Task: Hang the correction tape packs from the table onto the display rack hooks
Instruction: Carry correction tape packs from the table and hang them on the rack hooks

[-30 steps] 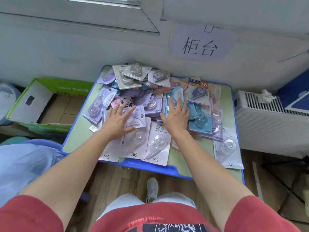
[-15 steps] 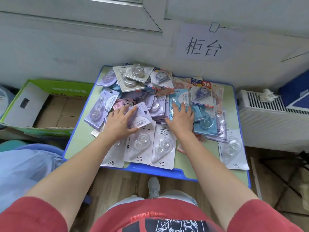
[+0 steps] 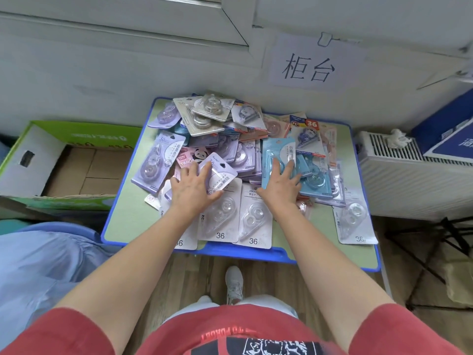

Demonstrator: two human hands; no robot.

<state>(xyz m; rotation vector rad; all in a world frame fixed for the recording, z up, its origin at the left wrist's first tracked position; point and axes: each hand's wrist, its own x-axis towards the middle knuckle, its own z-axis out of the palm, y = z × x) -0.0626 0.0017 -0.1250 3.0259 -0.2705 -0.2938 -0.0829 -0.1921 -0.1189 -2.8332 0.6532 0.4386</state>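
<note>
A heap of correction tape packs (image 3: 220, 124) covers the small green table (image 3: 122, 221) with a blue rim. My left hand (image 3: 190, 193) is on the near left of the heap and pinches a lilac pack (image 3: 220, 174) between thumb and forefinger, tilted off the pile. My right hand (image 3: 280, 187) lies flat with straight fingers on a light blue pack (image 3: 277, 152). Clear white packs marked 36 (image 3: 252, 221) lie along the near edge. No display rack is in view.
An open green cardboard box (image 3: 76, 170) sits on the floor to the left, and a white radiator (image 3: 409, 183) stands to the right with a blue box (image 3: 450, 134) on it. A paper sign (image 3: 307, 65) hangs on the wall behind. A blue plastic bag (image 3: 38, 265) lies near left.
My left hand went from lying flat on the lilac pack to pinching it and turning it up off the pile. My right hand slid slightly forward onto the light blue pack.
</note>
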